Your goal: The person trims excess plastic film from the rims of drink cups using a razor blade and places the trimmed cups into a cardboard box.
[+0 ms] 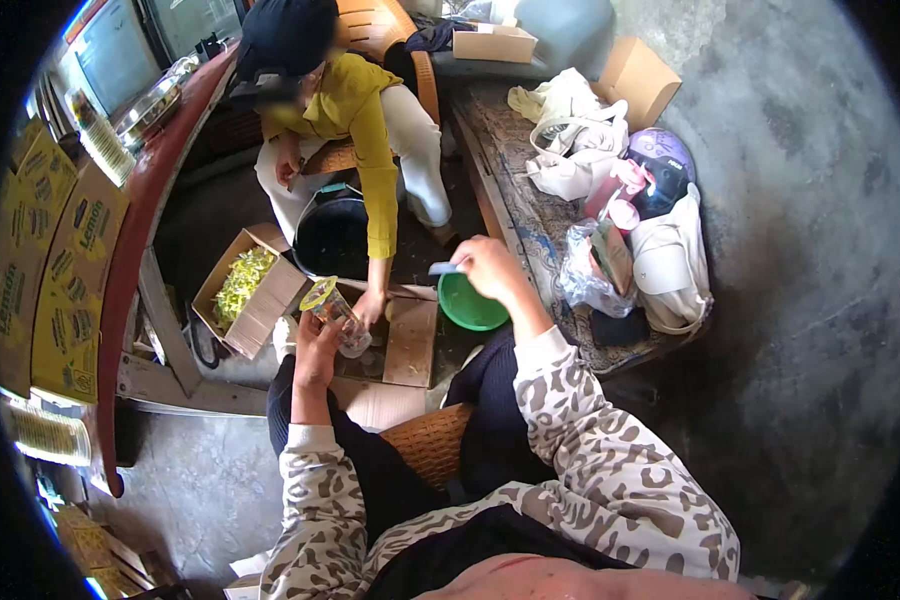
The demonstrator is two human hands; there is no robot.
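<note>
My left hand (317, 350) is wrapped round a clear plastic cup (350, 332) with a yellow printed lid or film (319, 293) at its upper end; the cup is tilted. Small coloured things show inside it. My right hand (485, 265) pinches a small pale bluish item (444, 268) above the rim of a green bowl (470, 303). Between my knees lies an open cardboard box (410, 340). A co-worker's hand (370, 306) reaches into that box, close beside the cup.
The co-worker (370, 150) sits opposite, behind a black bucket (330, 235). At left stand a carton of yellow-green packets (242, 285) and a red-edged table (135, 290) with lemon cartons (75, 290). A low bench (515, 190) at right holds bags (670, 260) and a helmet (660, 170).
</note>
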